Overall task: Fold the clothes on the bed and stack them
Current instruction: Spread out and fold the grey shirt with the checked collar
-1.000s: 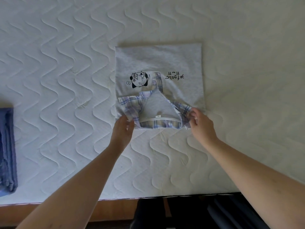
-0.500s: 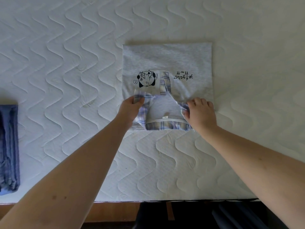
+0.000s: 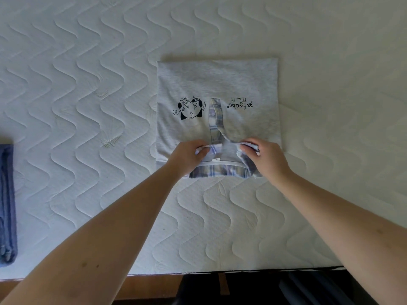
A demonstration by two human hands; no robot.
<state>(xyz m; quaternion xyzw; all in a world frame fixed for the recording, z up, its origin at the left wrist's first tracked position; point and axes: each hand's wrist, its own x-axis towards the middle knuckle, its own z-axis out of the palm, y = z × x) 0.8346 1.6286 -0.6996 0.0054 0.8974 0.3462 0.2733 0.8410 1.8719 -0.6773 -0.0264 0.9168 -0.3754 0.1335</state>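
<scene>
A light grey shirt (image 3: 218, 82) with a plaid collar, a black cartoon print and upside-down lettering lies folded into a rectangle on the white quilted mattress (image 3: 88, 106). Its collar end faces me. My left hand (image 3: 187, 156) pinches the left plaid collar flap. My right hand (image 3: 264, 157) pinches the right collar flap. Both flaps are pulled inward and up off the shirt near the neckline.
A folded blue garment (image 3: 7, 203) lies at the left edge of the mattress. The mattress's near edge (image 3: 220, 271) runs along the bottom, with a wooden bed frame (image 3: 143, 285) and dark floor below it.
Both hands moved from the shirt's near corners onto the collar flaps and drew them toward the middle. The camera view shifted slightly.
</scene>
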